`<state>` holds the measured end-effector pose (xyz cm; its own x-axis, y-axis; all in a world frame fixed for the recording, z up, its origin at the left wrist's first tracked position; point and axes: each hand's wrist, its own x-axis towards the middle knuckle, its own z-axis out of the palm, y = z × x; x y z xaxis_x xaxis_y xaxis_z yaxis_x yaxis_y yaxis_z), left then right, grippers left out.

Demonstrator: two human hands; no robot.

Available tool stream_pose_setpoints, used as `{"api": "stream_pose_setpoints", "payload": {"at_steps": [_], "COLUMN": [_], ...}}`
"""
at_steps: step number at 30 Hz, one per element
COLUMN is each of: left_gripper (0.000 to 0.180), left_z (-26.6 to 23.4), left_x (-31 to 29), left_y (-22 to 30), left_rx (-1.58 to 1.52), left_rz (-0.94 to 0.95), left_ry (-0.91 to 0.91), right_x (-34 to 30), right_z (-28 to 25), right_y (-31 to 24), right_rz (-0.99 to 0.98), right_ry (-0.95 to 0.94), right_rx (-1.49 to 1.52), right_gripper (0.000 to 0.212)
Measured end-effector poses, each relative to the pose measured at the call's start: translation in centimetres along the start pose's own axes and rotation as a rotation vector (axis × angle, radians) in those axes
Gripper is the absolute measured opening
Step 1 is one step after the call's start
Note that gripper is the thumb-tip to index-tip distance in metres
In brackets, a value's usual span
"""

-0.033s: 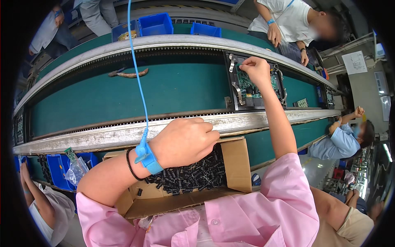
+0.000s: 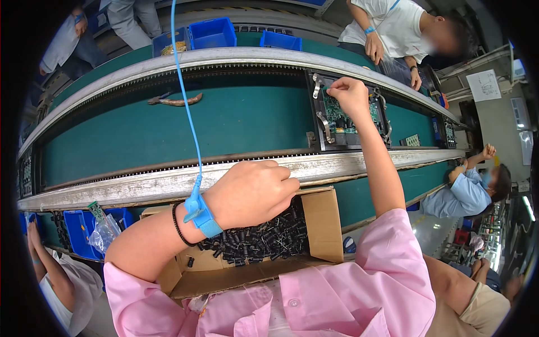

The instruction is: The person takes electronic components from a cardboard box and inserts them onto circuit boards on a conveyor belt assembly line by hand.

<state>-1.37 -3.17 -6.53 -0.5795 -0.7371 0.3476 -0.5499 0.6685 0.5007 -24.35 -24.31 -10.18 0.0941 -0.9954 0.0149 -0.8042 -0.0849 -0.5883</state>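
Note:
My right hand (image 2: 349, 96) reaches over a green circuit board (image 2: 342, 122) clamped in a black carrier frame (image 2: 321, 132). Its thumb and fingers are pinched together at the board's upper left part, and whatever sits between them is hidden. My left hand (image 2: 252, 188), palm down, is curled closed above an open cardboard box (image 2: 325, 227). A heap of black capacitors (image 2: 264, 238) with thin metal leads lies in that box. The left fingertips are out of sight, so I cannot see what they hold. A blue wrist strap (image 2: 206, 219) is round my left wrist.
A blue cord (image 2: 187, 95) runs from the strap up across the conveyor rails (image 2: 140, 180). Pliers (image 2: 175, 100) lie on the green surface between them. Blue bins (image 2: 212, 33) stand beyond. A co-worker's hands (image 2: 374, 48) are at the far side.
The blue cord has shifted slightly to the left at its upper end. My hands have stayed where they were.

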Motion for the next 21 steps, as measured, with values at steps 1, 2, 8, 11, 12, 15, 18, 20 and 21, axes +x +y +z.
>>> {"api": "stream_pose_setpoints", "payload": {"at_steps": [1,2,8,11,12,15,18,20,21], "left_gripper": [0.010,0.010,0.010,0.011,0.011,0.012,0.013,0.013,0.013], "left_z": [0.0,0.0,0.0,0.0,0.0,0.0,0.0,0.0,0.0], "left_x": [0.0,-0.1,-0.1,-0.2,-0.3,-0.3,-0.3,-0.3,-0.4], "left_y": [0.0,0.0,0.1,0.0,0.0,0.0,-0.1,-0.1,-0.1], "left_rx": [0.001,0.002,-0.004,-0.005,-0.006,-0.004,0.006,0.003,0.001], "left_rz": [-0.001,-0.002,-0.007,-0.018,-0.024,-0.027,-0.021,-0.021,-0.022], "left_ry": [0.000,0.000,-0.006,-0.009,-0.012,-0.014,-0.018,-0.017,-0.017], "right_x": [0.0,0.1,0.7,1.1,1.2,1.3,1.4,1.8,2.0], "right_z": [0.0,0.0,-0.2,-0.4,-0.4,-0.6,-0.7,-0.9,-1.1], "right_y": [0.1,0.1,0.6,0.7,0.8,0.6,0.3,0.7,1.0], "right_rz": [-0.002,-0.004,-0.045,-0.075,-0.089,-0.099,-0.083,-0.096,-0.110], "right_ry": [-0.004,-0.008,-0.012,-0.026,-0.033,-0.050,-0.078,-0.107,-0.136], "right_rx": [-0.009,-0.019,-0.136,-0.151,-0.159,-0.166,-0.162,-0.158,-0.154], "right_gripper": [0.008,0.008,0.010,0.011,0.012,0.012,0.012,0.012,0.012]}}
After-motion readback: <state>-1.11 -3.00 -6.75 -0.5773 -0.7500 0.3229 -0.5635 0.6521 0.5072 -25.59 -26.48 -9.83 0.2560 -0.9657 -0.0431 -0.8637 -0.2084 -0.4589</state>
